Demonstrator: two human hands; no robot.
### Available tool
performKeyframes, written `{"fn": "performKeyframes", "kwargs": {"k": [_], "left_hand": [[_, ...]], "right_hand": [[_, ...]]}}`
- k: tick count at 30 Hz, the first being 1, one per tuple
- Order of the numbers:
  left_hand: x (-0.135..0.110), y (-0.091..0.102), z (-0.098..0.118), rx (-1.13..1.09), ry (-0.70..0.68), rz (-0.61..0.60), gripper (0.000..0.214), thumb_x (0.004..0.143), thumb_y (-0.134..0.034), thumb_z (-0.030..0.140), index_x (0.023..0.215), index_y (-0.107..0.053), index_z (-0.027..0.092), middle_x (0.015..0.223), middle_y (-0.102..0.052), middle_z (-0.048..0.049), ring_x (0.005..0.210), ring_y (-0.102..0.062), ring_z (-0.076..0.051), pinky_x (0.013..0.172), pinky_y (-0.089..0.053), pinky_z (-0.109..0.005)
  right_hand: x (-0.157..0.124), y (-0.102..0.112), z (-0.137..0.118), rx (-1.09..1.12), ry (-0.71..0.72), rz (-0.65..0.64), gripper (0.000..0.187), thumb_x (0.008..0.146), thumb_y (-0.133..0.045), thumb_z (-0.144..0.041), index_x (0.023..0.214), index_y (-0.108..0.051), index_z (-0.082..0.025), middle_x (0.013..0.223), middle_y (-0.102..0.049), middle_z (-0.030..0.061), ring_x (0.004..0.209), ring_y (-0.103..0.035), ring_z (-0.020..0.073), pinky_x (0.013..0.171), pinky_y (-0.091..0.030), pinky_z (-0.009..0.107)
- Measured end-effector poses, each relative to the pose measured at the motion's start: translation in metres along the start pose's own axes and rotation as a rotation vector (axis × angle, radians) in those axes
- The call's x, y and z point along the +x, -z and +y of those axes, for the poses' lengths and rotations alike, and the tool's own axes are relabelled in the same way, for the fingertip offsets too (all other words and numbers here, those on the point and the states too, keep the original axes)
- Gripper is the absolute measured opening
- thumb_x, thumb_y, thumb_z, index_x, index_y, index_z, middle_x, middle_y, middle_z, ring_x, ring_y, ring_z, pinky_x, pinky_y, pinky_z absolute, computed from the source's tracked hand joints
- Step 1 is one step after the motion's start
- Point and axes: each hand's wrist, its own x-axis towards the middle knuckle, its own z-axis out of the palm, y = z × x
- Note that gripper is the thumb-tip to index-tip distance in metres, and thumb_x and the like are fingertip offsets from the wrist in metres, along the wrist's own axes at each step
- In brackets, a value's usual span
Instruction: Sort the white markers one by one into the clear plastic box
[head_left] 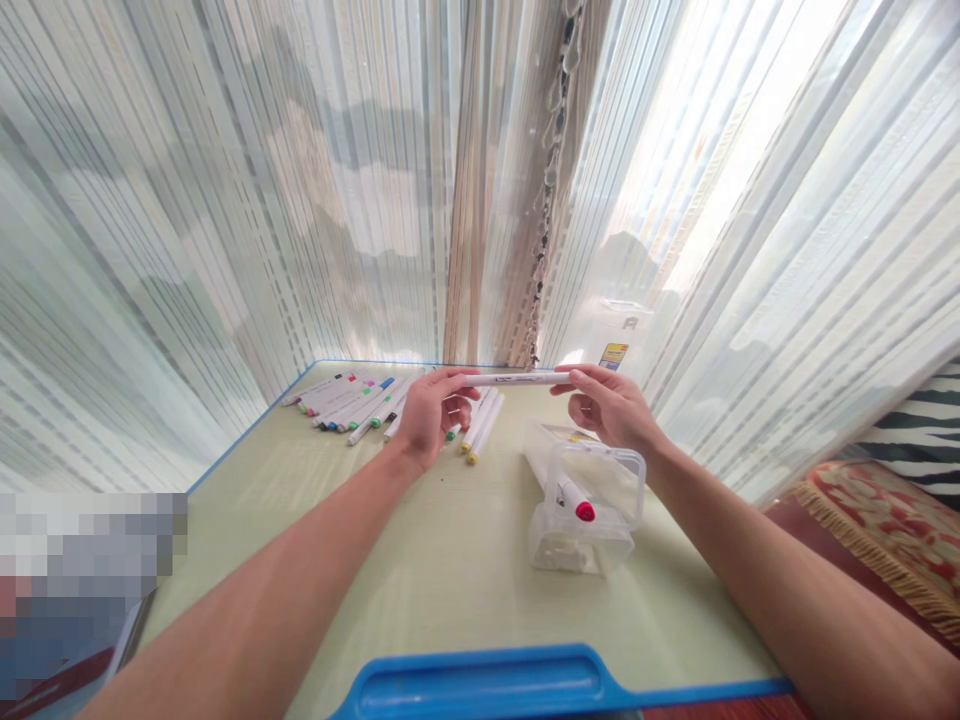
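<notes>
Left grip point(431, 418) and right grip point(613, 402) hold a white marker point(523, 380).

Over on the worktop's point(442, 560) far left lie spread markers point(356, 403); to their right sits a case point(619, 545) with a single pen point(575, 500) inside. Above, a held marker point(517, 379) bridges left fingers point(451, 381) and right fingers point(589, 380). Curtains point(367, 180) hang behind.

The marker point(523, 379) is slim, straight and white, with dark print along the middle of its barrel, too small to read. It is held up in the air above the surface point(442, 560), lying crosswise and almost level, its long side facing the viewer. The left hand point(435, 415) pinches one end and the right hand point(615, 405) the other; their grip covers both tips, so the end colours cannot be told.
</notes>
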Motion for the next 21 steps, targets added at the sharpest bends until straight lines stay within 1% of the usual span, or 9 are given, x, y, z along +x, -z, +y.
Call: {"fn": "performKeyframes", "kwargs": {"k": [15, 21], "left_hand": [[0.0005, 0.0008, -0.0002, -0.001, -0.003, 0.001, 0.024, 0.072, -0.069, 0.025, 0.090, -0.073, 0.010, 0.067, -0.063, -0.0031, 0.045, -0.048, -0.008, 0.044, -0.038, -0.023], [0.0007, 0.0009, -0.0009, 0.006, -0.014, 0.003, 0.024, 0.072, -0.069, 0.025, 0.091, -0.073, 0.011, 0.067, -0.063, -0.0035, 0.045, -0.048, -0.008, 0.044, -0.038, -0.023]], "right_hand": [[0.0002, -0.0003, 0.0000, 0.007, -0.003, 0.003, 0.035, 0.072, -0.081, -0.044, 0.094, -0.075, -0.017, 0.072, -0.070, 0.0046, 0.040, -0.044, 0.0065, 0.039, -0.017, 0.024], [0.0000, 0.0004, 0.0013, -0.012, 0.034, -0.006, 0.038, 0.069, -0.084, -0.040, 0.098, -0.074, -0.018, 0.074, -0.070, 0.0039, 0.040, -0.043, 0.0057, 0.039, -0.018, 0.023]]}}
